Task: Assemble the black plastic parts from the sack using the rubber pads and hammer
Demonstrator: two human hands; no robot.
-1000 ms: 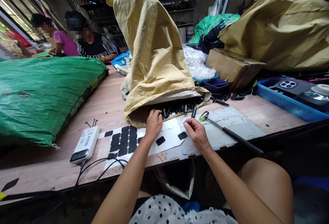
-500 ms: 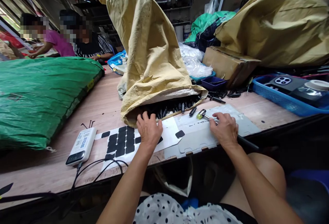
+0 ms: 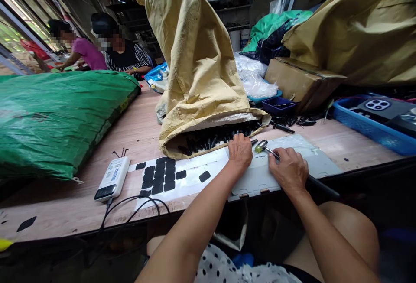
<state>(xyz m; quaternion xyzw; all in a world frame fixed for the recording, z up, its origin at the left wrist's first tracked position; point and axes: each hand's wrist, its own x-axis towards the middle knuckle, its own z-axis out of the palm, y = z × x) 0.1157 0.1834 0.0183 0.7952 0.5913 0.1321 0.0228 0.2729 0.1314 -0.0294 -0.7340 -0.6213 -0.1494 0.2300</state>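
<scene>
My left hand (image 3: pixel 240 151) is at the right part of the mouth of a tan sack (image 3: pixel 198 66), its fingers bent down over black cylindrical parts; what they hold, if anything, is hidden. Several black parts (image 3: pixel 208 141) lie inside the sack's opening. My right hand (image 3: pixel 289 168) is closed around the shaft of a small hammer (image 3: pixel 263 145) with a yellowish-green face, its dark handle pointing down to the right. Under both hands lies a grey board (image 3: pixel 253 179). A white sheet with black rounded squares (image 3: pixel 159 177) lies to the left.
A white power bank (image 3: pixel 112 179) with cables sits left of the sheet, beside a large green sack (image 3: pixel 61 122). At right are a cardboard box (image 3: pixel 289 81), a purple tray (image 3: pixel 279 106) and a blue basket (image 3: pixel 370 129). Two people sit at the back left.
My left hand has moved right along the sack's mouth, from its left part to its right part. My right hand still holds the hammer. The view has shifted slightly left.
</scene>
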